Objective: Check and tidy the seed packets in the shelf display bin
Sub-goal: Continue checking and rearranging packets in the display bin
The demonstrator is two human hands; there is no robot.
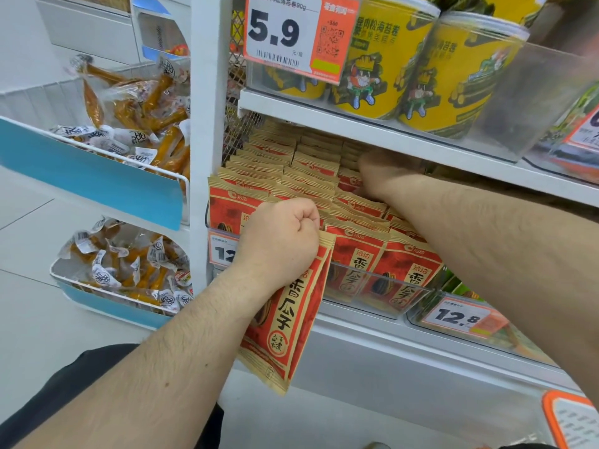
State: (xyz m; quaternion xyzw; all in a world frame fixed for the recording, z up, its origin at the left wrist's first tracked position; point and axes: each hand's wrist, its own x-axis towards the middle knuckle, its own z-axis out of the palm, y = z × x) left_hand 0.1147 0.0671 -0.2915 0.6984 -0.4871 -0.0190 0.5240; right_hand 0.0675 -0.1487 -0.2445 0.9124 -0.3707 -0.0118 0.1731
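The person stands close to the shelf and works with both hands in the clear plastic bin (382, 314) that holds the red and tan seed packets (311, 176). The packets stand in rows, one behind the other, from the front wall of the bin to the dark back under the shelf above.

The left hand (278, 241) is closed like a fist around the top edge of one packet (285, 319), which hangs down in front of the bin, tilted, with its lower corner well below the shelf edge. The right hand (379, 173) reaches deep into the back rows. It touches the packet tops there, but the fingers are hidden and blurred, so I cannot tell if it grips something or only pushes.

I think these packets are light and a little stiff, made of paper-like foil with loose seeds inside. The body is soft and can bend or crease, and the surface looks smooth, so it may slip. The flat sealed strip at the top looks like the best place to take hold, as the left hand does now. A whole row, I judge, is easier to press together from the sides than to lift one by one.

On the shelf above stand yellow cans (389, 59) and a price tag (291, 34).
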